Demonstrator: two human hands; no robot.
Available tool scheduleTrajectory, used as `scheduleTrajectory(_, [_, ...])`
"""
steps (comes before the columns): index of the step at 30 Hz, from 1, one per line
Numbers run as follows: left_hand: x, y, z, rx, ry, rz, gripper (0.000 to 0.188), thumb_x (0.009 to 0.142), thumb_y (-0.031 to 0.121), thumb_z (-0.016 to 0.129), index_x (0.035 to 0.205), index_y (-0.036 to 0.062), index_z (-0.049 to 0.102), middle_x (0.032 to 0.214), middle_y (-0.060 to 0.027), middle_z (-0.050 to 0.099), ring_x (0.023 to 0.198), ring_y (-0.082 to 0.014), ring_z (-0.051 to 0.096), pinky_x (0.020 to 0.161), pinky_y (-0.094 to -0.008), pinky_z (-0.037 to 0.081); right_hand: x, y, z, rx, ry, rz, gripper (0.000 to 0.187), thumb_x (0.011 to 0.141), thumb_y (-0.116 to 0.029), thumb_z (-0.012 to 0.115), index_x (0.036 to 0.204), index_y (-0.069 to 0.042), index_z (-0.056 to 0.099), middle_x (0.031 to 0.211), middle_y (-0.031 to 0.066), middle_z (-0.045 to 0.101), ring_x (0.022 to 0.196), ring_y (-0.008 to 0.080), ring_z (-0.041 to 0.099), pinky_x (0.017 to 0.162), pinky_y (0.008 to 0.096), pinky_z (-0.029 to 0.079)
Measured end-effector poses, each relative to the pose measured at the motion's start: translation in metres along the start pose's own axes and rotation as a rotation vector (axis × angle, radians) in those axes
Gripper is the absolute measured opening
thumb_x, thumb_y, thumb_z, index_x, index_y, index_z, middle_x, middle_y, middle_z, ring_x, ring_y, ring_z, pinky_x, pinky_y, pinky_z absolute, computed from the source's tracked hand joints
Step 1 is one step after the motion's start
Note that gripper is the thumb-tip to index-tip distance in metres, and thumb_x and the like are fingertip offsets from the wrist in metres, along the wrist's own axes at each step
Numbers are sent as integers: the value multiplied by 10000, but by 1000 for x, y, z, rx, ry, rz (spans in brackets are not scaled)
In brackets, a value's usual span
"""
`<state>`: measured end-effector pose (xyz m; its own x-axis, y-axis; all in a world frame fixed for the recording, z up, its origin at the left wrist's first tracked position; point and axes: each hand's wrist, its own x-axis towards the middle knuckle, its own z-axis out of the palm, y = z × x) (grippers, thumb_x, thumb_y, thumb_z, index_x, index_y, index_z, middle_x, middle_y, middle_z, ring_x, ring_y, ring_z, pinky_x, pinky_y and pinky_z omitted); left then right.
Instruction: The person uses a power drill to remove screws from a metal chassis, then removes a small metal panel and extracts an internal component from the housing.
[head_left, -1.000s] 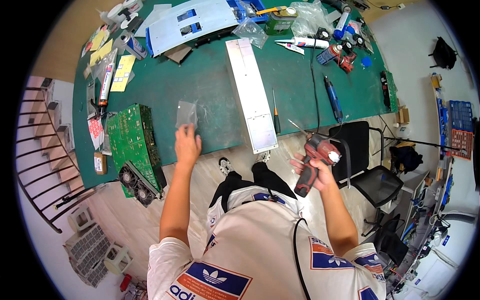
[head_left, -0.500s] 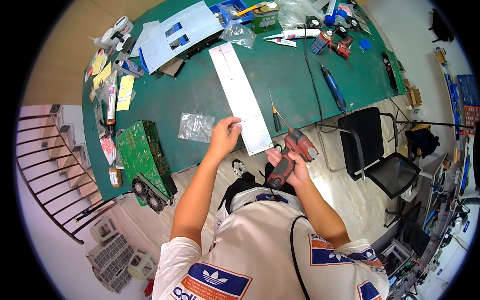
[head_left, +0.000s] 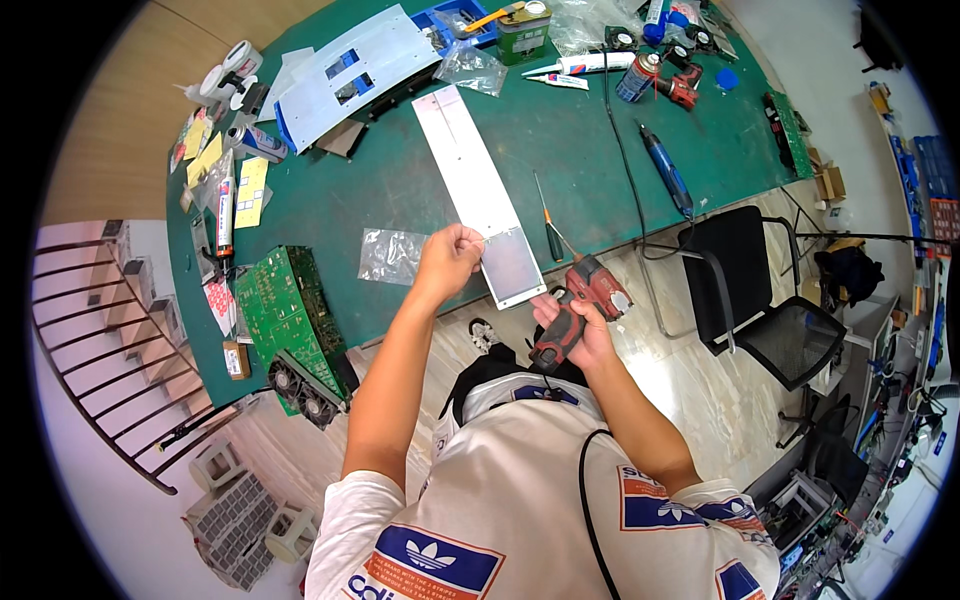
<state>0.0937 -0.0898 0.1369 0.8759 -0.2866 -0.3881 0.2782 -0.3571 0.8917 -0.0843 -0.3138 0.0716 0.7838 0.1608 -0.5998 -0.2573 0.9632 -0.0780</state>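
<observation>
A long white metal panel lies on the green table, its near end reaching over the front edge. The section nearest me looks grey, bounded by a thin line across the panel. My left hand is closed in a pinch at the panel's left edge, beside that line; what sits between the fingertips is too small to make out. In my right hand is a red and black cordless drill, its long bit pointing away from me. The fingertips of that hand reach the panel's near right corner.
A screwdriver lies right of the panel, and a blue pen-shaped tool with a cable farther right. A clear plastic bag and green circuit board are on the left. A black chair stands at the right edge.
My left hand has shifted slightly right and up along the panel's edge. The panel's near section, bright white before, now looks grey. My right hand still holds the drill in nearly the same place.
</observation>
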Motion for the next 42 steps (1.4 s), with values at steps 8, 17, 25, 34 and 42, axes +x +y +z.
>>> scheduleTrajectory(8, [-25,7,14,25,134,150,81,974,60,619,976,-15,650,808,-18,650,712,-90,599,662,-268,515,-6,-2,11,-61,-11,-23,819,866,-169,643,1480,180,228,1551,295,377,1488,418,351,1241,502,311])
scheduleTrajectory(17, [-18,26,21,132,92,199,109,962,69,635,957,-39,652,795,-49,658,704,-107,610,651,-292,524,-8,0,17,-40,13,-19,822,864,-166,640,1487,169,222,1555,292,371,1484,412,360,1235,506,318])
scheduleTrajectory(25, [-29,-13,14,-198,152,127,118,992,83,626,994,-33,649,837,-23,668,737,-92,615,682,-285,530,-5,1,10,-4,-1,-10,847,853,-164,651,1494,166,207,1571,283,352,1485,406,355,1230,508,325])
scheduleTrajectory(34, [-31,49,24,203,135,327,99,944,63,620,967,-33,622,856,-185,659,734,-306,646,688,-413,510,-6,3,15,-66,-2,-30,846,858,-174,653,1498,143,199,1570,281,353,1492,406,345,1230,511,320])
scheduleTrajectory(42, [-24,59,32,260,111,454,92,938,49,614,978,-33,625,890,-214,674,804,-362,680,733,-436,530,-2,2,6,3,-4,-25,784,873,-171,655,1474,137,256,1554,309,355,1458,428,382,1212,509,346])
